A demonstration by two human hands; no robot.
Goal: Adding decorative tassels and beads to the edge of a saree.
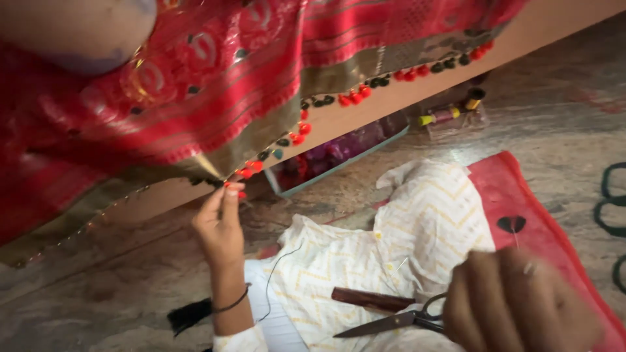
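Observation:
My left hand (220, 225) is raised, its fingertips pinched on the lower edge of a red and gold patterned fabric (215, 85) by a red pom-pom (246, 173) of its red and dark trim. A thin black thread (280, 274) hangs down past that wrist. My right hand (515, 303) is blurred at the lower right, back towards me and fingers curled, just beside the handles of black scissors (398, 321). The scissors lie on a white garment with yellow zigzags (404, 234). What the right hand's fingers grip is hidden.
A brown wooden piece (372, 300) lies by the scissors. A teal-rimmed tray (345, 163) of purple items and a clear box of thread spools (453, 117) sit under a wooden edge (417, 88). A red cloth (541, 215) lies on the stone floor. There is a black tassel (189, 315) near my elbow.

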